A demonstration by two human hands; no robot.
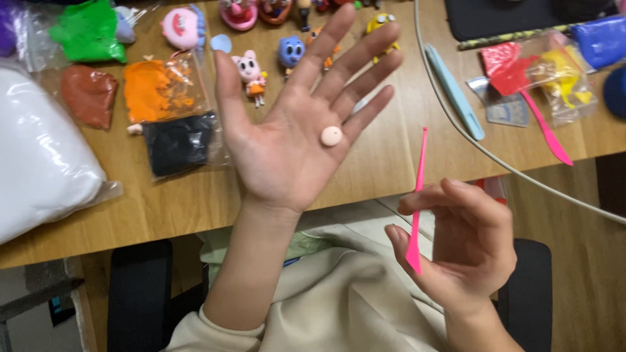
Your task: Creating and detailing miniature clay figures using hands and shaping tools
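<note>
My left hand (297, 127) is held up flat over the wooden table (385, 163), palm facing me and fingers spread. A small round disc of peach clay (331, 135) rests on the palm near the base of the fingers. My right hand (466, 244) is lower, in front of the table edge, with thumb and fingers pinching a thin pink sculpting tool (418, 195) that points upward.
Bags of clay lie on the table: green (88, 32), brown (89, 94), orange (160, 88), black (177, 145), a big white one (39, 156), red and yellow (541, 72), blue (600, 40). Small clay figures (251, 73) stand at the back. A light-blue tool (454, 91), a pink tool (546, 128) and a white cable (495, 156) lie right.
</note>
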